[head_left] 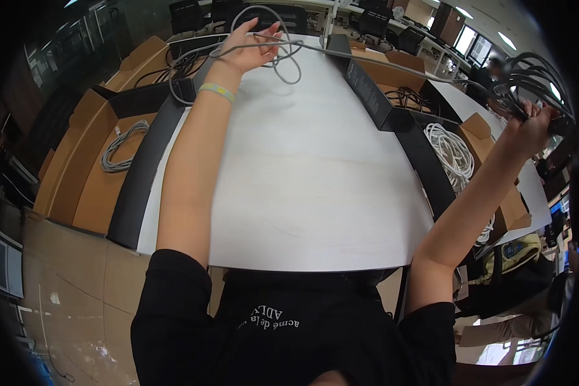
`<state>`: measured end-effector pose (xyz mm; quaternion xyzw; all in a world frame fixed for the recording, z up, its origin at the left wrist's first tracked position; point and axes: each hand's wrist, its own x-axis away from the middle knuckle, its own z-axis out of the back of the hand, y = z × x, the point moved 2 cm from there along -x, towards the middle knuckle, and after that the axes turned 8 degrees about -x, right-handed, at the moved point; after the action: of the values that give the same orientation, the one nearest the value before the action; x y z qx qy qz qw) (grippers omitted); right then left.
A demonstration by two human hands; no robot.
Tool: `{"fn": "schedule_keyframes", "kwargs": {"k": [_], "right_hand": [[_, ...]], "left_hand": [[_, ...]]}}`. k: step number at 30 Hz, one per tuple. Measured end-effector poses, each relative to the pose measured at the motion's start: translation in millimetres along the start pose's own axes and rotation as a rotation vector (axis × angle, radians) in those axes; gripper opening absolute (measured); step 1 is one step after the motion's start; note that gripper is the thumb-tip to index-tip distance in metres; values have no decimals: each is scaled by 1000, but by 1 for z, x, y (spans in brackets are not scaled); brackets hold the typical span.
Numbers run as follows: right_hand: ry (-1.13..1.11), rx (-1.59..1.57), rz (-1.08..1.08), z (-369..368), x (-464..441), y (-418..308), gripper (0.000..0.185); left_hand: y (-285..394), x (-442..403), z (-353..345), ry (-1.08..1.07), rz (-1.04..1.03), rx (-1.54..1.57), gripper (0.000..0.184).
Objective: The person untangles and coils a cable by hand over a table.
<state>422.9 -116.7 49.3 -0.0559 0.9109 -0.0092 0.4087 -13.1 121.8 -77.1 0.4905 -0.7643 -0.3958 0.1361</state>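
Observation:
A grey cable (379, 62) runs in loose loops from one hand to the other above the white table (315, 193). My left hand (248, 48) is raised over the table's far left part, fingers apart, with the cable's loops lying across and around it. At the upper right, my right hand (531, 125) is closed around a bundle of dark grey cables (534, 77), lifted above the right-hand boxes. A yellow-green band (217, 91) circles my left wrist.
An open box at the left (90, 186) holds a coiled grey cable (123, 148); one behind it holds black cables (174, 72). On the right, boxes hold black cables (408, 98) and white cables (450, 154). A person (495, 71) is in the right background; a backpack (521, 251) is at lower right.

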Motion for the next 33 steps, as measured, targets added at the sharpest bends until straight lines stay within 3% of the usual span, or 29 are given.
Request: {"fn": "schedule_keyframes", "kwargs": {"k": [3, 6, 8, 13, 15, 20, 21, 22, 24, 27, 33], "right_hand": [[-23, 26, 44, -36, 32, 3, 8], [-208, 88, -85, -33, 27, 22, 10], [-160, 95, -62, -47, 45, 29, 13], [-354, 198, -108, -48, 62, 50, 15], [-332, 488, -203, -69, 94, 48, 17], [-781, 517, -342, -84, 134, 65, 19], [-912, 691, -391, -85, 138, 64, 23], [-910, 691, -395, -83, 141, 70, 23], [-1178, 659, -146, -88, 155, 77, 23], [-1263, 914, -255, -98, 160, 65, 23], [-1017, 692, -350, -76, 136, 66, 25]], "left_hand": [[-9, 5, -34, -91, -190, -65, 23], [-19, 16, -72, -138, -317, -227, 41], [-23, 20, -78, -125, -303, -271, 42], [-27, 20, -81, -90, -246, -475, 47], [-27, 20, -81, -72, -224, -549, 49], [-22, 19, -75, -17, -159, -751, 54], [-21, 23, -73, -5, -146, -792, 55], [-20, 23, -74, 7, -134, -833, 56], [-14, 11, -74, 32, -111, -914, 58], [-18, 7, -80, 69, -78, -1035, 61], [-13, 30, -66, 140, -11, -1272, 67]]}}
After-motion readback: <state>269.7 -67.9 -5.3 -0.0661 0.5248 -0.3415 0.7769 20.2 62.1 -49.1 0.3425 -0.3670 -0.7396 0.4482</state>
